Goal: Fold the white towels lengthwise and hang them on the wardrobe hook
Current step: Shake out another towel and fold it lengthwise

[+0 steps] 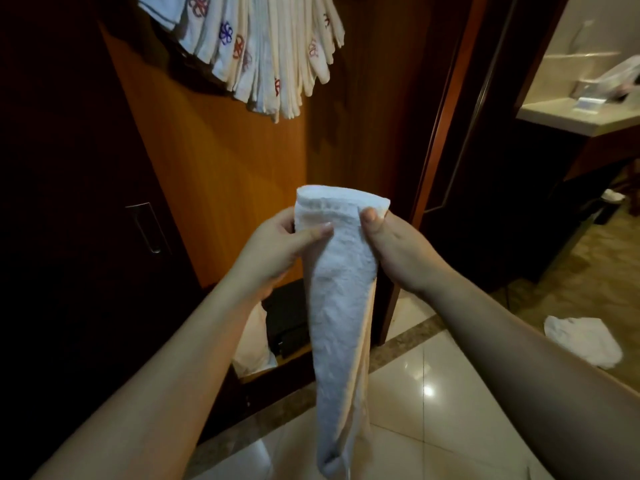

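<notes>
Here both hands grasp one folded white towel (341,292) at its top: the left hand (277,247) pinches its left edge, the right hand (398,244) its right. The towel hangs narrow before the wardrobe (214,174), below a bunch of hung towels (263,50); another towel (581,341) lies on the floor (450,393).

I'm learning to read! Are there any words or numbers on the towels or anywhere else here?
No words or numbers can be read anywhere.
Hanging towels: red and blue stitched emblems, looped patterns, not letters I can make out.
Folded towel held by the left hand and right hand: plain, no text.
Items on the counter: too small and blurred to read.
</notes>
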Demonstrator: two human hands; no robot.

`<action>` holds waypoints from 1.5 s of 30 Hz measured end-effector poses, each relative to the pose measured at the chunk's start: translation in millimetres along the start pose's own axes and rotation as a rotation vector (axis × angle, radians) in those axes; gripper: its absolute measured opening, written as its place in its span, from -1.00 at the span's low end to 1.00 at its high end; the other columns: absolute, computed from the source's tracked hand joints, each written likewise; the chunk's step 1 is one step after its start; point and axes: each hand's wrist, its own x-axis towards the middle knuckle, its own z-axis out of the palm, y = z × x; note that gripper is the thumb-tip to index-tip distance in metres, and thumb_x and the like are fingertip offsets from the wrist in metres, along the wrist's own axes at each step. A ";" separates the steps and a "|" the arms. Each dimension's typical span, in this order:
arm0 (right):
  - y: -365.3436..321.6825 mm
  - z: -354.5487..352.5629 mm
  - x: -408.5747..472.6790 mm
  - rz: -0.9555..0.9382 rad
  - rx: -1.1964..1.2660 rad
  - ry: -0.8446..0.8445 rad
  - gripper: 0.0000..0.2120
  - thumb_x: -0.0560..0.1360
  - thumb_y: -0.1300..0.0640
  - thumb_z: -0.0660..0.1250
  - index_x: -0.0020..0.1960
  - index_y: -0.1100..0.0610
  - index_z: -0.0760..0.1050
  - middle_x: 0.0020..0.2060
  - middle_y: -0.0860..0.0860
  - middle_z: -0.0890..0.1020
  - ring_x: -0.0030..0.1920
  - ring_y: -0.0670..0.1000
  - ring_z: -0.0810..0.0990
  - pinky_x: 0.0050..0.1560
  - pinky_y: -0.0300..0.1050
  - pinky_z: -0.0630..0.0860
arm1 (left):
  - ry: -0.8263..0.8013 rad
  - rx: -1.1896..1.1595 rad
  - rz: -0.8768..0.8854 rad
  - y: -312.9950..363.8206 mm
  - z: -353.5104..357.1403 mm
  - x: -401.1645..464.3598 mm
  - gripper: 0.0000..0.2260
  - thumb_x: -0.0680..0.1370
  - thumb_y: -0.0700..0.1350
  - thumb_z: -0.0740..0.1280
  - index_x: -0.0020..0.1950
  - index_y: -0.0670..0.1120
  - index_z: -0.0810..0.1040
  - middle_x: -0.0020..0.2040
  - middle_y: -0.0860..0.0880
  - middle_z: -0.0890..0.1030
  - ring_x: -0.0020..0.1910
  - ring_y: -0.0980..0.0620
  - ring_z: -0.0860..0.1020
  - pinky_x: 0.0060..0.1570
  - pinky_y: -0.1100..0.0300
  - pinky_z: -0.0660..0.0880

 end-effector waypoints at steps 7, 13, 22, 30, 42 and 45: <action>-17.6 -28.2 3.7 -0.033 -0.044 0.026 -0.59 0.50 -0.35 -0.02 0.04 -0.26 0.54 -0.09 -0.47 0.63 -0.01 -0.40 0.60 -0.07 -0.55 0.44 | -0.051 0.002 0.238 25.8 -13.8 -0.5 -0.83 0.49 0.09 0.37 -0.06 0.12 0.74 -0.03 0.04 0.74 -0.02 0.06 0.69 -0.10 0.30 0.55; -31.7 -33.3 12.2 -0.121 -0.086 0.042 -0.58 0.49 -0.39 -0.03 -0.09 -0.39 0.60 -0.07 -0.35 0.67 -0.02 -0.29 0.64 -0.05 -0.42 0.53 | -0.100 -0.324 0.109 22.1 -4.5 0.7 -0.59 0.37 0.21 0.54 0.01 -0.09 0.72 0.08 -0.18 0.69 0.09 -0.21 0.64 0.14 -0.10 0.53; -42.1 -43.3 50.8 -0.003 0.336 0.077 -0.47 0.61 -0.35 -0.03 0.00 -0.22 0.70 0.04 -0.11 0.73 0.08 -0.09 0.70 0.01 -0.16 0.63 | -0.270 -0.208 -0.117 10.3 10.1 -1.1 -0.65 0.37 0.08 0.52 0.13 0.04 0.71 0.19 -0.09 0.68 0.19 -0.13 0.64 0.17 -0.07 0.56; 79.5 3.8 26.6 0.514 0.786 -0.156 -0.37 0.53 -0.43 0.16 0.28 0.02 0.62 0.24 0.13 0.64 0.25 0.14 0.63 0.16 0.09 0.58 | -0.054 -0.389 -0.266 51.1 7.4 30.2 -0.51 0.38 0.02 0.52 0.25 -0.12 0.54 0.00 -0.12 0.73 0.00 -0.14 0.71 -0.13 -0.05 0.65; 99.8 19.7 -4.2 0.376 0.588 -0.156 -0.31 0.26 -0.25 0.57 0.25 0.11 0.57 0.18 0.09 0.67 0.22 0.11 0.64 0.25 0.05 0.53 | 0.255 -0.322 -0.352 62.2 -12.3 66.4 -0.70 0.56 -0.06 0.43 0.24 -0.10 0.52 -0.12 -0.14 0.74 -0.19 -0.13 0.72 -0.32 -0.09 0.65; 98.3 14.7 -8.1 0.441 0.566 -0.326 -0.17 0.14 -0.22 0.67 0.26 0.17 0.54 0.14 0.10 0.69 0.20 0.11 0.65 0.18 -0.01 0.56 | 0.244 -0.297 -0.366 69.6 -13.0 69.3 -0.78 0.57 -0.04 0.42 0.14 -0.12 0.54 -0.15 -0.14 0.74 -0.21 -0.13 0.72 -0.29 -0.10 0.66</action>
